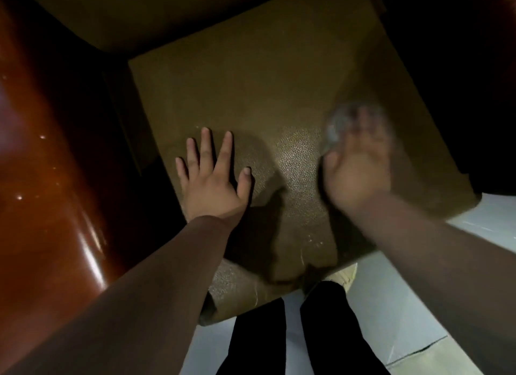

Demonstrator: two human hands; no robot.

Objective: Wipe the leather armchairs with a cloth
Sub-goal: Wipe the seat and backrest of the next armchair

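Note:
The armchair's olive-brown leather seat cushion [265,101] fills the middle of the view. My left hand [212,176] lies flat on the cushion's near left part, fingers spread and straight. My right hand [360,168] is blurred by motion over the cushion's right side, and it presses a pale grey cloth [339,123] against the leather. The cloth shows only as a smear past the fingertips, so I cannot tell whether the fingers curl round it.
A glossy reddish-brown wooden armrest [47,179] runs along the left. The chair's backrest [167,14] is dark at the top. The right side is in deep shadow. My legs in black trousers [321,332] stand on a pale floor [405,305] at the seat's front edge.

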